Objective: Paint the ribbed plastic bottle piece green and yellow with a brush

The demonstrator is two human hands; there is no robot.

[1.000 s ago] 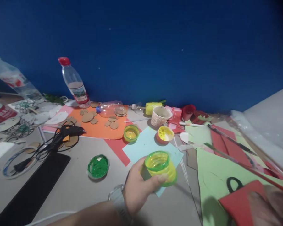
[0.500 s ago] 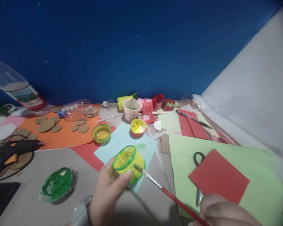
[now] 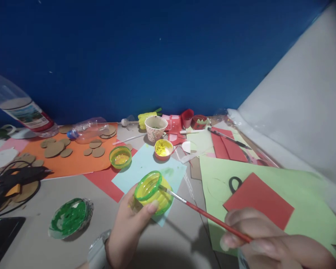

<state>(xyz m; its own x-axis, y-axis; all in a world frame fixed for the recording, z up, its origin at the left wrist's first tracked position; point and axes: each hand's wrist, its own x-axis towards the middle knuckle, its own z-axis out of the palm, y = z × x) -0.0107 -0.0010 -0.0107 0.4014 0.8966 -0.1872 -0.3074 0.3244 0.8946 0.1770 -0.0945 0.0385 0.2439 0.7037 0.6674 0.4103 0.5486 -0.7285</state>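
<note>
A small yellow cup with green-painted rims (image 3: 162, 198) is held tilted in my left hand (image 3: 131, 220), thumb across its near side and fingers behind it. My right hand (image 3: 257, 235) pinches a red-handled paintbrush (image 3: 210, 213). The brush's bristles touch the cup's green rim on the right. Left of my left hand lies a shallow foil-edged dish of green paint (image 3: 70, 218). Beyond the cup are a similar yellow and green cup piece (image 3: 120, 157) and a small red bowl with yellow paint (image 3: 162, 150).
A patterned paper cup (image 3: 155, 129) stands at the back. Cardboard circles (image 3: 54, 148) and a clear bottle (image 3: 91, 130) lie on orange paper. A tall bottle (image 3: 26, 112) and a black glue gun (image 3: 25, 173) are at left. Red paper (image 3: 260, 200) covers scissors on green paper (image 3: 221, 228).
My right hand has come further up into view, and the brush now lies at a flatter angle with its tip higher on the cup's rim. My left hand and the cup stay nearly still.
</note>
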